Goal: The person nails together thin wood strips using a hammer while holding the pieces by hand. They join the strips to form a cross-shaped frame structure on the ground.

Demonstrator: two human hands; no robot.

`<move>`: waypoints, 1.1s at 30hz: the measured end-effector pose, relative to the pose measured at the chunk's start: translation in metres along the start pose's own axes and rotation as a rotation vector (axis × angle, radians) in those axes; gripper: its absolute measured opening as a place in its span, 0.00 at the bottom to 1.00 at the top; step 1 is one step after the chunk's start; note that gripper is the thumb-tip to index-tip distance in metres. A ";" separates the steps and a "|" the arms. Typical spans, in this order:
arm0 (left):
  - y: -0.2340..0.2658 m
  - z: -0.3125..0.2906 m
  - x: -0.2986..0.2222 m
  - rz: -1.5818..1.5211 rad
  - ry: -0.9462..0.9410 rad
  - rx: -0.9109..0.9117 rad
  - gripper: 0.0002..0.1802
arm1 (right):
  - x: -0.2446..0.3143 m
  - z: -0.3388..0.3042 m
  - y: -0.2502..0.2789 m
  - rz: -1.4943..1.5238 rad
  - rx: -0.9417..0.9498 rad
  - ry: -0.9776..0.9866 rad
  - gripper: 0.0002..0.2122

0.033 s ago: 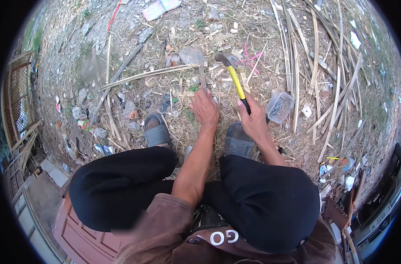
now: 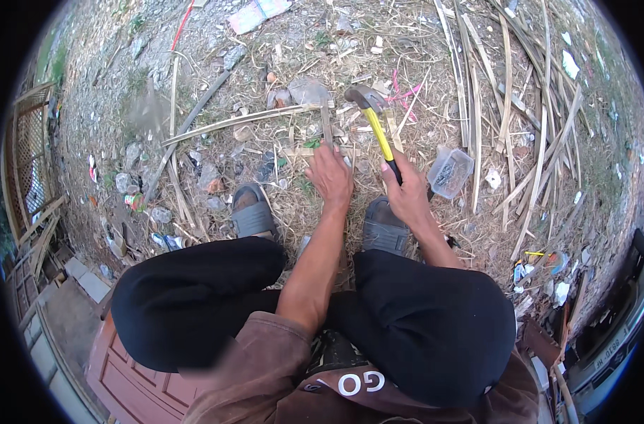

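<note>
My right hand [image 2: 408, 189] is wrapped round the black grip of a claw hammer [image 2: 378, 128] with a yellow handle. The hammer's dark head points away from me, raised off the ground. My left hand [image 2: 330, 175] is closed on the near part of a narrow wooden slat [image 2: 327, 126] that points away from me. Its far end meets a longer pale slat [image 2: 244, 121] stretching off to the left. Under my left hand more thin wood shows, partly hidden by the fingers. A clear plastic tub [image 2: 451, 174] with small dark pieces inside stands right of my right hand.
Many long wooden strips [image 2: 507, 92] lie spread at the right. Stones [image 2: 209, 177] and litter dot the dry grass at left, and pink string [image 2: 405, 92] lies beyond the hammer. My sandalled feet [image 2: 253, 212] flank the work. A vehicle [image 2: 612, 353] stands at lower right.
</note>
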State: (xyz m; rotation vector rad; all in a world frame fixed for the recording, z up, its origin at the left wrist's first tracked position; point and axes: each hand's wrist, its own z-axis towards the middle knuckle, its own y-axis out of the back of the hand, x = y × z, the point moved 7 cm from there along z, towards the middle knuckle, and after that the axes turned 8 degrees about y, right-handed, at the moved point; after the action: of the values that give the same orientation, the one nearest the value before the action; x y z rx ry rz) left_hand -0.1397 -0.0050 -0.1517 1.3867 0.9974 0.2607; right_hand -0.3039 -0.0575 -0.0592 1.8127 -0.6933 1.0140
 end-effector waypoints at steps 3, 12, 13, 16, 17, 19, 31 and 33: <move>-0.002 -0.002 0.004 -0.085 0.012 0.030 0.18 | -0.009 -0.002 -0.012 -0.016 -0.002 0.035 0.16; -0.001 -0.001 0.000 -0.055 -0.126 0.087 0.29 | -0.002 -0.001 -0.027 -0.061 0.027 -0.016 0.17; -0.001 0.001 0.000 -0.054 -0.128 0.082 0.29 | 0.001 0.000 -0.028 -0.063 0.025 -0.037 0.17; -0.001 0.003 0.002 -0.062 -0.135 0.093 0.29 | 0.002 0.002 -0.030 -0.066 -0.028 -0.009 0.17; -0.002 0.002 0.001 -0.066 -0.132 0.099 0.29 | 0.003 0.001 -0.030 -0.068 -0.052 0.014 0.17; -0.002 0.004 -0.001 -0.068 -0.126 0.106 0.30 | 0.001 -0.002 -0.029 -0.055 -0.039 -0.058 0.17; -0.007 0.003 0.000 -0.014 -0.153 0.062 0.36 | 0.009 -0.001 -0.037 -0.086 -0.109 0.184 0.16; -0.009 0.003 0.000 -0.017 -0.163 0.040 0.36 | 0.011 0.006 -0.043 -0.165 -0.075 0.189 0.16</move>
State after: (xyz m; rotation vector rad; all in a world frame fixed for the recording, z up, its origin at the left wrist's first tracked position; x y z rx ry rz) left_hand -0.1412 -0.0090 -0.1602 1.4112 0.8829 0.1136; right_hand -0.2620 -0.0447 -0.0699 1.6549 -0.4529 1.0190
